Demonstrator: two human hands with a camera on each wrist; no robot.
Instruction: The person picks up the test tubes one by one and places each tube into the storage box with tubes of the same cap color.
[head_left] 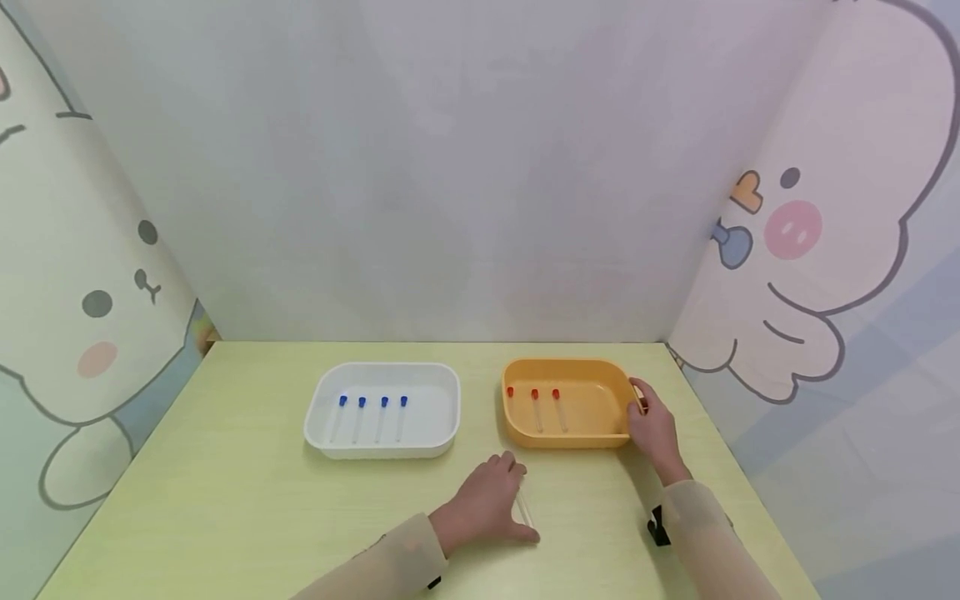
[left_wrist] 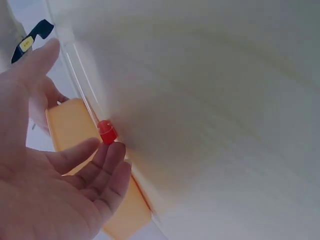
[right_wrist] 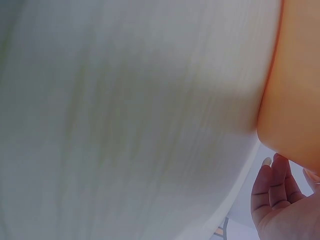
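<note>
My left hand reaches over a clear test tube lying on the table in front of the orange tray. In the left wrist view its red cap sits right at my fingertips, with the thumb spread apart; the hand hides that cap in the head view. My right hand holds the right end of the orange tray, fingers at its rim. Inside that tray are three red-capped tubes, set in a row toward the left. The right wrist view shows those fingers at the tray's corner.
A white tray stands left of the orange one, holding several blue-capped tubes in a row. Both rest on a pale yellow-green table. A plain wall rises behind, with cartoon-printed panels at the sides.
</note>
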